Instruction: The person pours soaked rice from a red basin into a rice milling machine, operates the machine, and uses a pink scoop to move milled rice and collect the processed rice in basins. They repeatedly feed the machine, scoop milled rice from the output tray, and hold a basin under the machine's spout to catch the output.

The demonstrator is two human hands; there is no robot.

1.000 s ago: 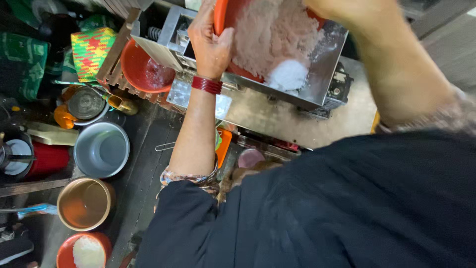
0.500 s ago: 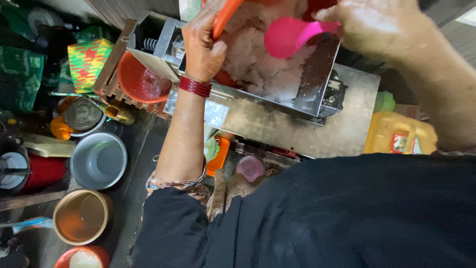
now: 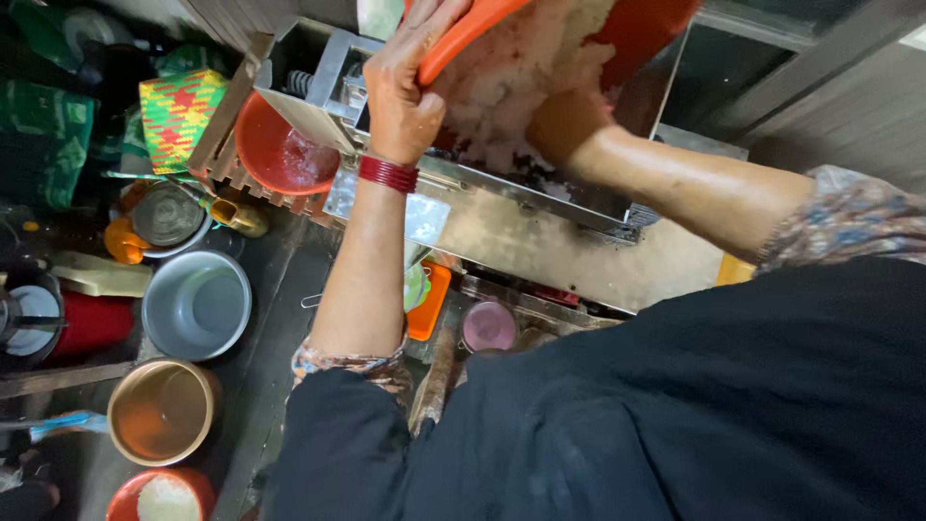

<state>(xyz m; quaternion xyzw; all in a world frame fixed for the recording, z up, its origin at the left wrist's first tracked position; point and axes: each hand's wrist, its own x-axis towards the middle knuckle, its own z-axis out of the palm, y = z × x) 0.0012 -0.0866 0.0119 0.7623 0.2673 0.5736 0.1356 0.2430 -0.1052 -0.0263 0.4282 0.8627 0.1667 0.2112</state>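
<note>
Left hand (image 3: 405,101), fingers clamped on the tilted orange bowl's (image 3: 473,34) rim; right hand hidden behind white mash (image 3: 511,87), grip impossible to tell, above a metal tray (image 3: 540,198)

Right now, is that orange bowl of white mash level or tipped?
Tipped. The left hand holds the orange bowl by its rim, steeply tilted, and white mash slides toward the metal tray beneath.

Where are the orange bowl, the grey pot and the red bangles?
orange bowl (image 3: 463,37), head view, on its rim by the thumb.
grey pot (image 3: 196,307), head view, on its inside.
red bangles (image 3: 388,175), head view, on the wrist band.
</note>
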